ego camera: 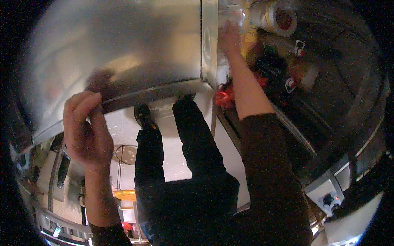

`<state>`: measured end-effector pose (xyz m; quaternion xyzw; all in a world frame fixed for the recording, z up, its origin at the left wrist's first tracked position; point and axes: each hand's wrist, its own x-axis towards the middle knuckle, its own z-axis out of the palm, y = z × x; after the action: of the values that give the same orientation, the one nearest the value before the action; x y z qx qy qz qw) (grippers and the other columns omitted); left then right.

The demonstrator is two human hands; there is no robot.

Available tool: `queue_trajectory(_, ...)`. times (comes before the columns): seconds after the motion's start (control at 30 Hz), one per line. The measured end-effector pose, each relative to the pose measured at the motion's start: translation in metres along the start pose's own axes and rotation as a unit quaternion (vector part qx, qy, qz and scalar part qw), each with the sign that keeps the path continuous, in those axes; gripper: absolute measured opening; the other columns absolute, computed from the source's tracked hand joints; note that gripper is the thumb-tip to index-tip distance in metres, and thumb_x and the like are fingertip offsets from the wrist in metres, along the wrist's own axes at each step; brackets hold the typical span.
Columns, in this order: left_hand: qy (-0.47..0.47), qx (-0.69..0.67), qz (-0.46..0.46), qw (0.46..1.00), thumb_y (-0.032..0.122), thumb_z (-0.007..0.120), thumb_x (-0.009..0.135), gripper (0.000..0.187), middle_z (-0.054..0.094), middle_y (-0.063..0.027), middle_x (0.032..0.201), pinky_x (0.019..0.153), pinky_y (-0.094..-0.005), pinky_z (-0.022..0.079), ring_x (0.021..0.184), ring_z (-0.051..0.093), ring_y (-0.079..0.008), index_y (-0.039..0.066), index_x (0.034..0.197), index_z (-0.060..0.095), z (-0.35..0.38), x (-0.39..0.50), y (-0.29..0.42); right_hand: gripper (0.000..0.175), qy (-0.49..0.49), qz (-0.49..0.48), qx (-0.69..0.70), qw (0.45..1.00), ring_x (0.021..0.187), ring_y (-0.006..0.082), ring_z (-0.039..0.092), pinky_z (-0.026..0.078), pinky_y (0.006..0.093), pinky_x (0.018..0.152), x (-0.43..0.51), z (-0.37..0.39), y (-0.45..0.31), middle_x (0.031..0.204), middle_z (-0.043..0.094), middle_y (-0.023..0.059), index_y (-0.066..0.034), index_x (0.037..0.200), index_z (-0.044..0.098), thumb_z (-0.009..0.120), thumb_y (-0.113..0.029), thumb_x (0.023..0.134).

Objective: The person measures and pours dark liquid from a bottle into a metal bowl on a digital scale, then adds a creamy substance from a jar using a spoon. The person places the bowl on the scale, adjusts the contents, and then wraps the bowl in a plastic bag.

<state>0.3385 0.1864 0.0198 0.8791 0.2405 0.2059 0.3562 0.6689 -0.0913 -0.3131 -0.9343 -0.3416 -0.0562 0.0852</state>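
Observation:
My left hand [87,130] hangs at the front edge of a metal worktop [144,40], its fingers curled inward; whether it holds anything I cannot tell. To the right of the worktop, my right hand [229,38] reaches far forward, blurred, beside a clear plastic item [235,13] near the top. Its grasp does not show clearly. Just right of that hand is something yellow [251,37], and beyond it lies a white tub [278,18] with dark reddish contents. A shiny red plastic wrapping [226,97] sits below my right forearm's left side.
Two swing-top closures [299,48] [290,84] with red seals show on the dark right side. A control knob [327,200] is at lower right. Below are my legs, a pale floor [175,147] and a round yellow seat [125,195].

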Motion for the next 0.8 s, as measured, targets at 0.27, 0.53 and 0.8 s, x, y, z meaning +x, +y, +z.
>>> queue_trajectory(0.27,-0.042,0.056,0.009,0.997,-0.008,0.066,0.084,0.022,0.068,-0.0173,0.093,0.077,-0.0394,0.052,0.082,0.064,-0.0296,0.000,0.105,0.066,0.012,-0.004,-0.018,0.072,-0.295,0.075,0.036,0.952,0.143,0.0567,0.036,0.028,0.0688,0.118,0.029,0.083,-0.071,0.156,0.040,0.0320,-0.0043,0.152,0.046,0.060,-0.048,0.096)
queue_trajectory(0.53,-0.031,0.032,0.026,0.999,-0.008,0.064,0.077,0.027,0.068,-0.0198,0.088,0.073,-0.0402,0.054,0.076,0.064,-0.0327,-0.002,0.103,0.066,0.015,0.004,-0.022,0.065,-0.341,0.080,0.063,0.935,0.143,0.0580,0.036,0.030,0.0678,0.118,0.059,0.082,-0.075,0.157,0.040,0.0283,-0.0069,0.153,0.046,0.058,-0.043,0.099)
queue_trajectory(0.8,-0.020,-0.007,0.047,0.999,-0.010,0.064,0.075,0.023,0.068,-0.0168,0.089,0.062,-0.0314,0.050,0.071,0.063,-0.0252,-0.001,0.097,0.068,0.020,0.019,-0.019,0.059,-0.337,0.086,0.184,0.919,0.143,0.0593,0.035,0.031,0.0668,0.118,0.079,-0.003,-0.083,0.159,0.041,0.0246,-0.0094,0.153,0.046,0.056,-0.037,0.102)
